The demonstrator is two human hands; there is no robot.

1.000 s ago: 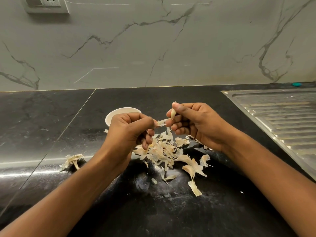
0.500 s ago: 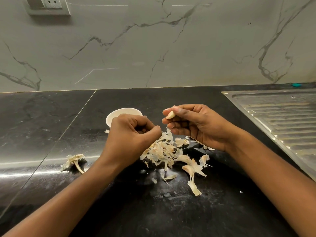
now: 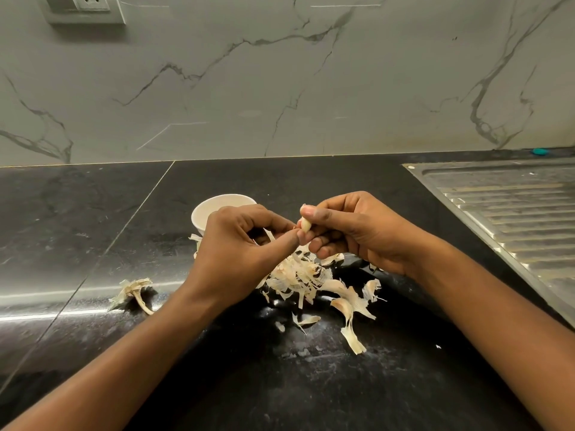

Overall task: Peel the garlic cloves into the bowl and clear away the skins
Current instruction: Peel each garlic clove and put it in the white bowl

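above the counter (image 3: 311,384), a garlic clove (image 3: 306,225) is being pinched by the right hand (image 3: 357,231). its lower end is being nipped by the curled left hand (image 3: 239,244).

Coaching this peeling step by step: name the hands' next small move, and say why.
Probably the left hand pulls away from the garlic clove, stripping any remaining skin: the right hand pinches it, nearly bare, and the left thumb and forefinger meet at its lower end.
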